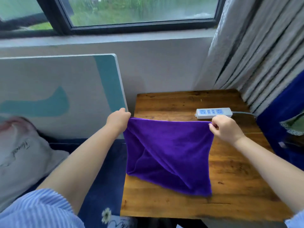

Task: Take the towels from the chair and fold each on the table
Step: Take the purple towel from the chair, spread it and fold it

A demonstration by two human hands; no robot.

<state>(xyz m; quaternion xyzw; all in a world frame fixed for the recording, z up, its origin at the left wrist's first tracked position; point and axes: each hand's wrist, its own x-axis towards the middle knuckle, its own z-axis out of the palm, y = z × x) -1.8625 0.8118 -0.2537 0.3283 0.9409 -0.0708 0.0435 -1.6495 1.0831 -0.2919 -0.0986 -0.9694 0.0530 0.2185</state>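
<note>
Pinching purple towel top corners, left hand, right hand, fingers curled

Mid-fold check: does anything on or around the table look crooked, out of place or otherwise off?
The purple towel hangs unevenly: diagonal creases run across it and its bottom edge slants, with the left side overhanging the table edge. The left hand and right hand pinch its top corners. The power strip sits just behind.

Soft even daylight from the window above the worktop, no hard shadows, faint sheen on the worktop's wood, motion blur left of the worktop on the pillow, wide-angle bending of the window frame, view outside hazy.
</note>
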